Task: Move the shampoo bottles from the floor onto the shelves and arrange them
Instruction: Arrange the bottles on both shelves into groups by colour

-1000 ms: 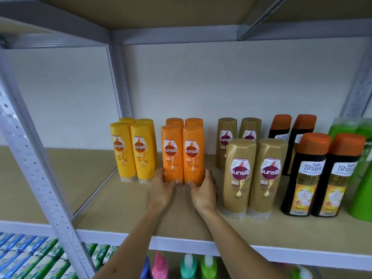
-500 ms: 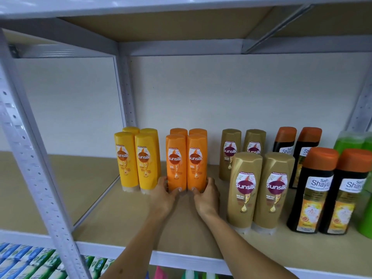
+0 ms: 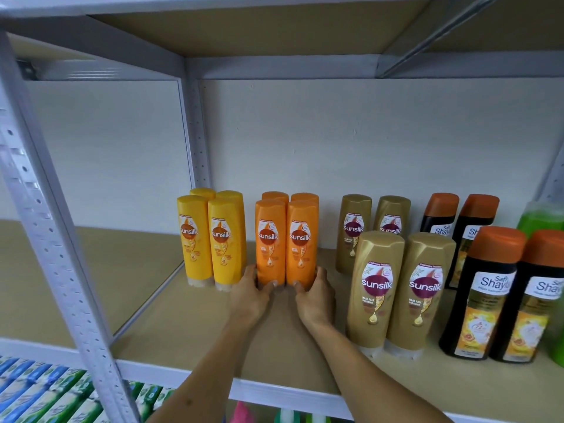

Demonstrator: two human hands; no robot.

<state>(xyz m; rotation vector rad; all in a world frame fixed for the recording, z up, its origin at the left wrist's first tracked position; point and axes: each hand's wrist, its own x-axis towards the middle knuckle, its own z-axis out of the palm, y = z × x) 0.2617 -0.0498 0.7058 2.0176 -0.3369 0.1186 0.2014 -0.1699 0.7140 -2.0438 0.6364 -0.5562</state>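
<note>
I see both of my hands reaching in from the bottom centre of the frame to the foot of two orange plastic Sunsilk shampoo bottles (image 3: pixel 286 242), which stand upright and touching side by side in the middle of the frame on the tan board shelf (image 3: pixel 195 325). My left hand (image 3: pixel 251 296) wraps the base of the left bottle, fingers curled round its outer side and thumb across its front. My right hand (image 3: pixel 314 299) does the same on the right bottle, fingers round the right side and thumb on the front. Two more orange bottles (image 3: pixel 290 197) stand right behind the held pair; only their tops show.

Just left of them stands a block of yellow Sunsilk bottles (image 3: pixel 210 239), close to my left hand but whether it touches them I cannot tell. To the right, two gold Sunsilk bottles (image 3: pixel 399 288) stand nearer the shelf's front edge, with two more gold ones (image 3: pixel 372 221) further back. At the right of the frame are black bottles with orange caps (image 3: pixel 500 288), and green bottles (image 3: pixel 540 215) are cut off by the right edge.

A white perforated metal upright (image 3: pixel 52 239) crosses the left of the frame. Blue and green packets (image 3: pixel 42 392) lie on the level below, lower left.
</note>
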